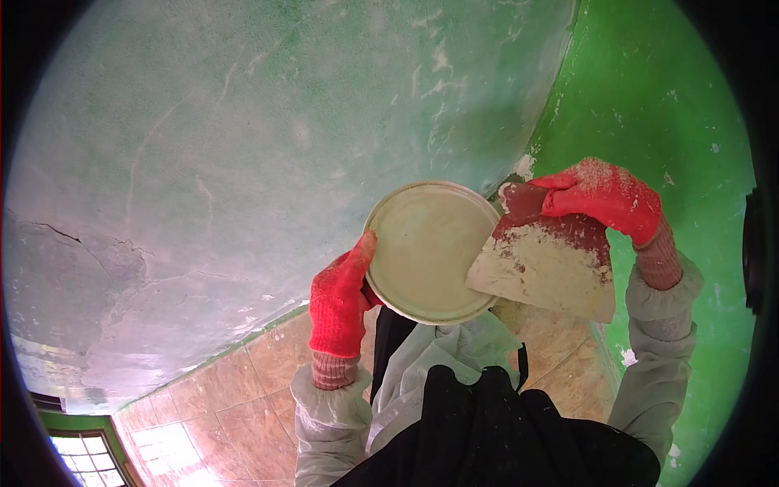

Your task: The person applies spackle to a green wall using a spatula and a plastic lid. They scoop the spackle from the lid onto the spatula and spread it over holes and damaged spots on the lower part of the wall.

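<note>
My left hand (342, 298), in a red knit work glove, grips the left rim of a round, cream-coloured plastic lid (433, 252) with a raised edge. Its inner face has a smooth pale film on it. My right hand (602, 198), in a matching dusty glove, is closed around a wide dark-red putty spreader (548, 262). Thick cream filler coats the spreader's broad blade, whose left corner overlaps the right side of the lid. Whether blade and lid touch there, I cannot tell.
A pale green, scratched wall (261, 152) with a crack (61, 234) at left meets a bright green wall (663, 109) at the corner. Brown floor tiles (237, 389) lie below. A barred window (91, 459) stands at the lower left.
</note>
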A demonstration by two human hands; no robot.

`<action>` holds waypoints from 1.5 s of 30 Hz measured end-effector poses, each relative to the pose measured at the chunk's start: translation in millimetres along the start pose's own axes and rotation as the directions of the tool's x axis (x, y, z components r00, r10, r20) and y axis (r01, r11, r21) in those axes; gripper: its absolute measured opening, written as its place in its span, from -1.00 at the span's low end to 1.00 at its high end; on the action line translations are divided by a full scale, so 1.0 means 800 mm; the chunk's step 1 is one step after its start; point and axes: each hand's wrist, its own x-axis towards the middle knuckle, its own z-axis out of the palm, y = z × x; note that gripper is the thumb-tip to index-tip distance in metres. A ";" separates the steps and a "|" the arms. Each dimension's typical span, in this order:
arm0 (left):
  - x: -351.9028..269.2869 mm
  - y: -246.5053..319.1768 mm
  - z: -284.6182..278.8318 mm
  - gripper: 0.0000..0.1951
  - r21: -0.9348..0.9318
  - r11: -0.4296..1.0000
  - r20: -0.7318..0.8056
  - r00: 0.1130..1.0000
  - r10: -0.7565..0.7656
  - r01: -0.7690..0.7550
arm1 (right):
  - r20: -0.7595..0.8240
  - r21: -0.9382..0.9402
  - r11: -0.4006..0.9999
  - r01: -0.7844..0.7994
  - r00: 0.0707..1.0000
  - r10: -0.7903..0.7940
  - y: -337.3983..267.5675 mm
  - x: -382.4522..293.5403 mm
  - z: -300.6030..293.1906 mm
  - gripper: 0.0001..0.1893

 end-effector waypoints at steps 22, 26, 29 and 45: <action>-0.004 -0.022 0.014 -0.53 -0.097 0.995 0.003 0.999 -0.032 0.032 | 0.056 -0.021 0.859 0.512 0.858 -0.510 0.025 0.020 0.031 -0.69; 0.001 -0.034 0.007 -0.53 -0.092 0.995 -0.004 0.999 -0.047 0.046 | 0.104 0.071 0.982 0.174 0.978 -0.181 0.010 0.030 0.037 -0.71; -0.003 -0.032 0.013 -0.53 -0.111 0.993 -0.003 0.999 -0.045 0.044 | -0.022 -0.336 0.674 0.657 0.710 -0.704 0.047 0.029 0.015 -0.69; -0.002 -0.035 0.008 -0.55 -0.089 0.994 -0.007 0.998 -0.069 0.068 | -0.117 0.205 0.977 -0.057 0.990 0.082 0.012 0.008 0.013 -0.63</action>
